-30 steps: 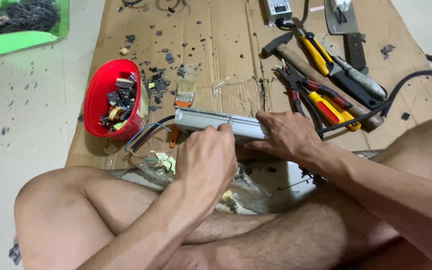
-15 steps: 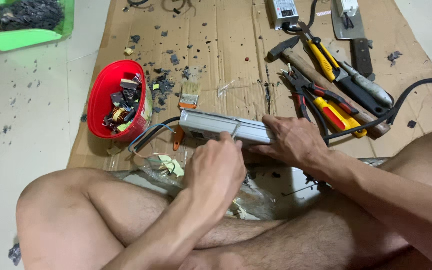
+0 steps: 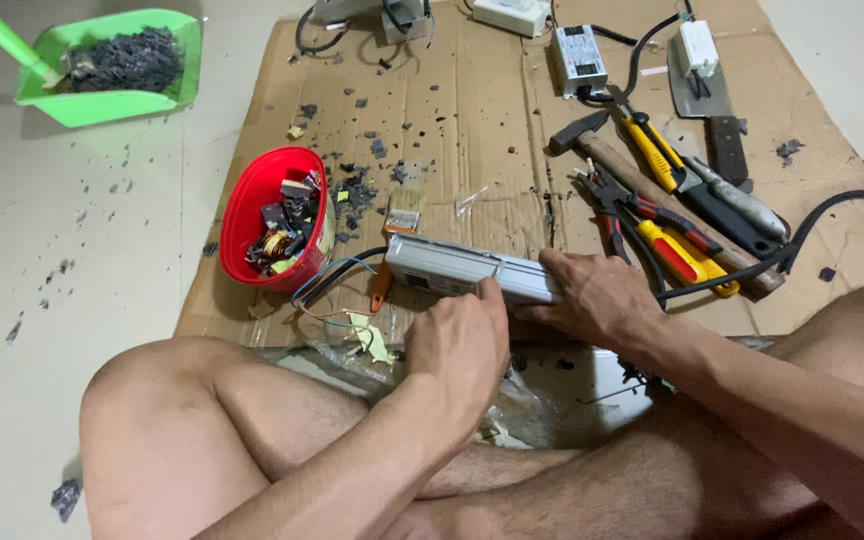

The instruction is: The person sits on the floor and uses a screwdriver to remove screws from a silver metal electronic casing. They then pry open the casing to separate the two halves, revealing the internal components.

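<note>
A long grey metal box lies across the cardboard sheet in front of my crossed legs. Thin blue, black and red wires trail from its left end. My right hand grips the box's right end, fingers spread over the top. My left hand is curled into a fist against the box's near edge, thumb up on it. Anything inside that fist is hidden.
A red bowl of small parts stands left of the box, with a small brush beside it. A hammer, pliers, screwdrivers and a black cable lie right. A green dustpan of debris sits far left.
The view has lifted, showing more of the far cardboard. Both hands stay on the grey box, and my left fist has edged slightly right along its near edge.
</note>
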